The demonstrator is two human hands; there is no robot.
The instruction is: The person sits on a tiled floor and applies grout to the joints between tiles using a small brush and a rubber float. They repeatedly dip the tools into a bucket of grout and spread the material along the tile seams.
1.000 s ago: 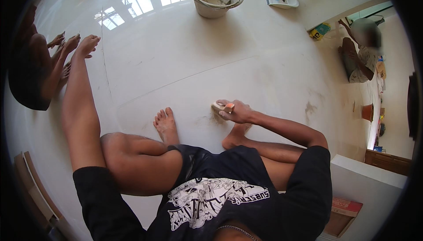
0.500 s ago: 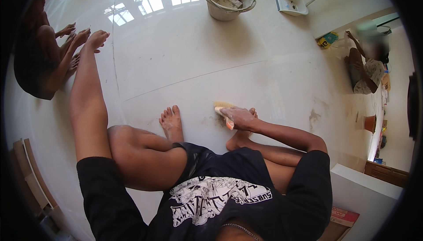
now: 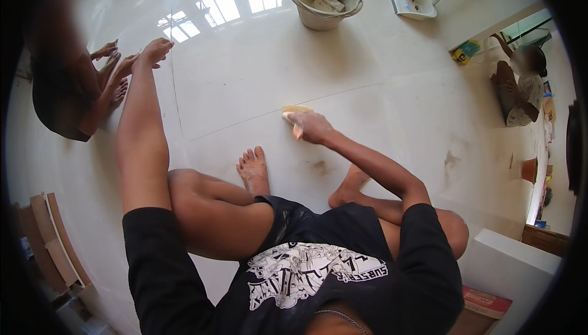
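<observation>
Brush (image 3: 296, 109) at seam (image 3: 239, 123) in pale floor (image 3: 245, 65) | right hand (image 3: 315, 127): fingers clamped on brush | left hand (image 3: 154, 52): outstretched, can't tell whether gripping | apparently scrubbing; next stroke calls for bristles flat, steady pressure

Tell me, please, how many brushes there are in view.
1: the brush is held in the right grip, nearer the person than the grey bucket. Others may be hidden, for instance inside the bucket, whose contents show only partly.
</observation>
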